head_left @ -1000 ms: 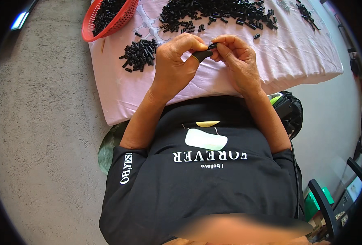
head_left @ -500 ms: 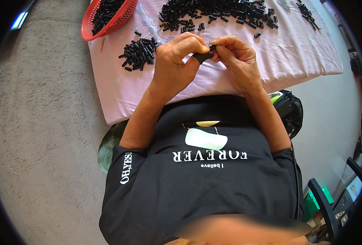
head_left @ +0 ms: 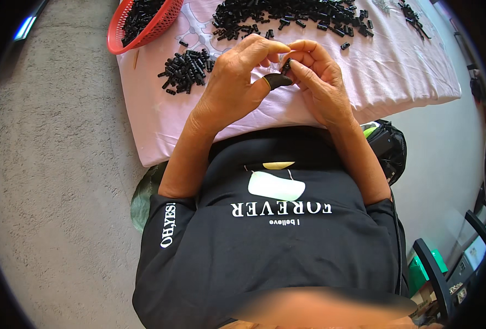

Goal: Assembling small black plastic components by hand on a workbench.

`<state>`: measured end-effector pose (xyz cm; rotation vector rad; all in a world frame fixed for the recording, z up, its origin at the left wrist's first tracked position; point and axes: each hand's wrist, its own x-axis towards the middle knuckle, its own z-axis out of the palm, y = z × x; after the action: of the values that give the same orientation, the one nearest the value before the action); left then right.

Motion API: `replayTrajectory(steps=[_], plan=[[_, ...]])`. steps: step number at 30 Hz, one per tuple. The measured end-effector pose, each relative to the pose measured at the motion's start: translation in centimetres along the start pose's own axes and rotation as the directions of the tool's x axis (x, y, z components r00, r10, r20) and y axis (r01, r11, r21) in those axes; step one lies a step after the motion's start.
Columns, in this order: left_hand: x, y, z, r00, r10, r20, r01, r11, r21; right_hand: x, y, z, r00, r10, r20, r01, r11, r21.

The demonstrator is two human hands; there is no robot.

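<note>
Above the near part of the cloth-covered table, my two hands meet. My right hand (head_left: 322,82) pinches a small black cylindrical plastic piece (head_left: 285,67) between thumb and fingers. The piece stands tilted, partly covered by the fingertips. My left hand (head_left: 234,79) has bent fingers and a black finger cot (head_left: 277,81) on its thumb. That thumb lies by the lower end of the piece, and the left index tip meets the right index tip. Anything tiny between those fingertips is too small to make out. Left of my hands lies a small heap of black pieces (head_left: 187,71).
A red plastic basket (head_left: 160,34) with black pieces stands at the table's far left. A larger pile of black pieces (head_left: 286,13) spreads along the back. Thin black parts (head_left: 411,19) lie at the far right of the pink cloth (head_left: 402,77). A black bag (head_left: 388,148) is beside me.
My left index finger has moved up and away from its thumb. The black piece has turned from lying nearly level to more upright in my right fingers.
</note>
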<state>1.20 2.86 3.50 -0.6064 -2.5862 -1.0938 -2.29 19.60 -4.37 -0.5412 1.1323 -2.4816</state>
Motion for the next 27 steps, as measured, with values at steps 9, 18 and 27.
replayTrajectory(steps=[9,18,27], plan=[[0.4,0.0,-0.2,0.993,0.065,0.103,-0.068,0.997,0.026,0.0,-0.4,0.2,1.000,0.019,-0.009,-0.019,1.000,0.007],[-0.2,0.6,0.3,0.993,0.109,-0.041,-0.109,0.994,0.010,0.0,-0.4,-0.3,0.998,0.048,0.030,-0.049,0.997,0.052],[-0.9,0.4,1.4,0.985,0.093,-0.147,-0.096,0.995,-0.018,-0.1,-0.1,-1.0,0.997,0.026,0.071,-0.030,0.998,0.051]])
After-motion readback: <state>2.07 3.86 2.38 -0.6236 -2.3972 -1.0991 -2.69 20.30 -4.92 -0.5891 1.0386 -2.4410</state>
